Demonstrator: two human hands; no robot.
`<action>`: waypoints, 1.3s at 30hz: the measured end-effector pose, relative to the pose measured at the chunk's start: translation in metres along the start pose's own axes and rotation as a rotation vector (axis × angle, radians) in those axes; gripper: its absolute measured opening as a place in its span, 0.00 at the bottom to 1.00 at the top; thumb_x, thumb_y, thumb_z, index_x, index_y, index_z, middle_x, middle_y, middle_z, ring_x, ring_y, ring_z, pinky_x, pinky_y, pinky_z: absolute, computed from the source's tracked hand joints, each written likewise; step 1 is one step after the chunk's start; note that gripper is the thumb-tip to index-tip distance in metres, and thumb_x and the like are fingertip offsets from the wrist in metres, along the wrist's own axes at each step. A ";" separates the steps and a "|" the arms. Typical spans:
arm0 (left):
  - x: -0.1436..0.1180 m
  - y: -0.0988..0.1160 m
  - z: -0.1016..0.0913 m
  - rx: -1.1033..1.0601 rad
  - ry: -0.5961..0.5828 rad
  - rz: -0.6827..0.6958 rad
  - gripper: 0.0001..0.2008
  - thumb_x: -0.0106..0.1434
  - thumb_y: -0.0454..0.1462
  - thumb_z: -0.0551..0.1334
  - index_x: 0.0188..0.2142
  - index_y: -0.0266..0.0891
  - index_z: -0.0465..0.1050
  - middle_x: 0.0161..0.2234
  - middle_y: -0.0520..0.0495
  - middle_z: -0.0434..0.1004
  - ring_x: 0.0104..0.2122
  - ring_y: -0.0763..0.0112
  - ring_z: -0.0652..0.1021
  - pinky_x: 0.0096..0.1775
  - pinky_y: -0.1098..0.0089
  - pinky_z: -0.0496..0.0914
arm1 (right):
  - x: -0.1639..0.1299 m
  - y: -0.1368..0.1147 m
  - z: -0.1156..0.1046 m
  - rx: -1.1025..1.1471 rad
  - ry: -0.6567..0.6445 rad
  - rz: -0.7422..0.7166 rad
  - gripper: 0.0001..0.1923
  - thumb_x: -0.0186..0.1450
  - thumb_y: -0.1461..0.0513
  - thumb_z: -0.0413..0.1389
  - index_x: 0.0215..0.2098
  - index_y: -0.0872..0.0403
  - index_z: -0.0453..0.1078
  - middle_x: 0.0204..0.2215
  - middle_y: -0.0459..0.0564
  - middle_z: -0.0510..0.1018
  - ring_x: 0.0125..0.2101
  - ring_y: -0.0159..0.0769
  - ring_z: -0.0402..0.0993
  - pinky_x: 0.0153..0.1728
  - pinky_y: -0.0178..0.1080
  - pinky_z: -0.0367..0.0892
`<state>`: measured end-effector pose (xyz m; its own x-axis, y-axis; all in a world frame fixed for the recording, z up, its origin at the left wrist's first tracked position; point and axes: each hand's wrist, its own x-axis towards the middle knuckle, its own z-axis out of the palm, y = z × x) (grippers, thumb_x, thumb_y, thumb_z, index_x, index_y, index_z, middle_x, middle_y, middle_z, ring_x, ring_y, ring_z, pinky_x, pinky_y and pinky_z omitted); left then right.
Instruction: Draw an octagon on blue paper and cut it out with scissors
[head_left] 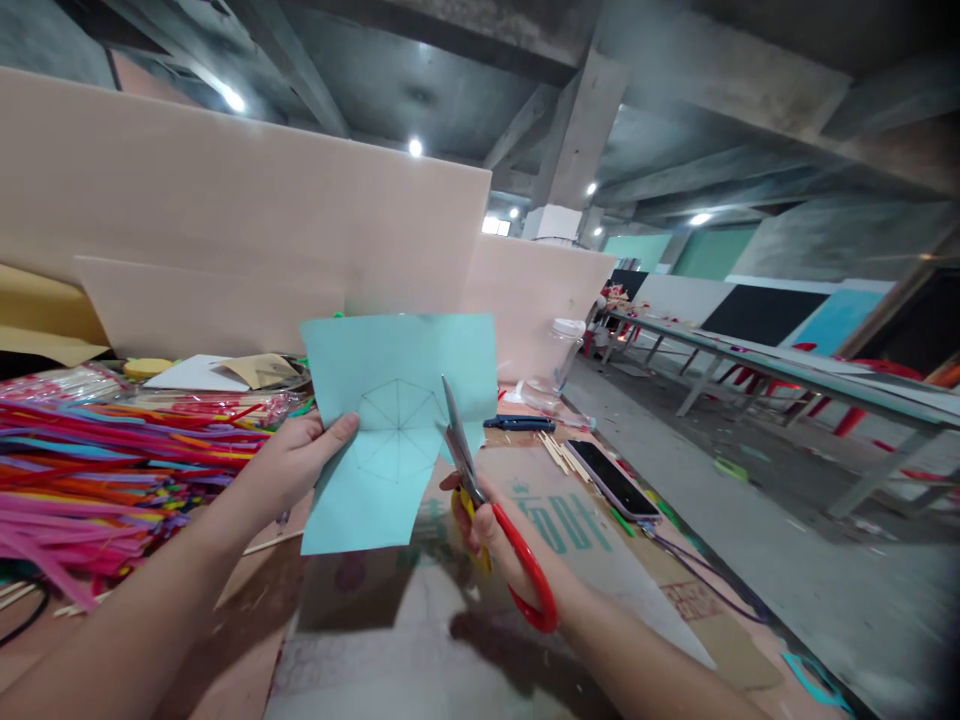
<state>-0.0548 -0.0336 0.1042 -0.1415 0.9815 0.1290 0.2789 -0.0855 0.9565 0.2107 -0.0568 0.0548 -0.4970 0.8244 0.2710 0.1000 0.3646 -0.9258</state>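
A light blue sheet of paper point(375, 510) is held up by my left hand point(307, 455), its thumb on the front near the left edge. Thin pencil lines on the sheet form a hexagon with spokes crossing at the middle. The lower right part of the sheet is cut away along a slanted edge. In my right hand point(487, 525) are scissors point(463, 455) with red and yellow handles. Their blades are parted and point up, at the paper's right side by the hexagon. The fingers of my left hand behind the sheet are hidden.
Bundles of coloured pipe cleaners point(127, 480) lie at the left. A cardboard sheet point(480, 640) covers the table before me. To the right are a utility knife point(519, 423), wooden sticks point(555, 453) and a phone point(611, 480). Pale boards point(247, 210) stand behind.
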 end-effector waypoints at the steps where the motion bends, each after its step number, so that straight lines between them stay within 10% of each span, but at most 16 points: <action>1: 0.000 0.000 -0.001 -0.010 -0.027 -0.016 0.13 0.71 0.43 0.62 0.37 0.35 0.74 0.31 0.52 0.77 0.28 0.72 0.78 0.32 0.68 0.75 | 0.000 0.000 -0.001 -0.011 0.006 -0.008 0.33 0.67 0.34 0.44 0.51 0.51 0.63 0.29 0.44 0.62 0.27 0.33 0.57 0.30 0.37 0.56; 39: 0.003 -0.004 -0.005 -0.073 -0.171 -0.089 0.15 0.70 0.45 0.62 0.47 0.36 0.73 0.42 0.47 0.77 0.38 0.65 0.79 0.39 0.62 0.76 | 0.001 0.008 0.000 0.051 -0.032 0.046 0.31 0.68 0.36 0.47 0.51 0.52 0.63 0.28 0.41 0.57 0.24 0.30 0.52 0.25 0.35 0.53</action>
<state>-0.0613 -0.0310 0.1026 0.0023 1.0000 0.0024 0.2015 -0.0028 0.9795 0.2114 -0.0529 0.0474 -0.5206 0.8250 0.2198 0.0796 0.3032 -0.9496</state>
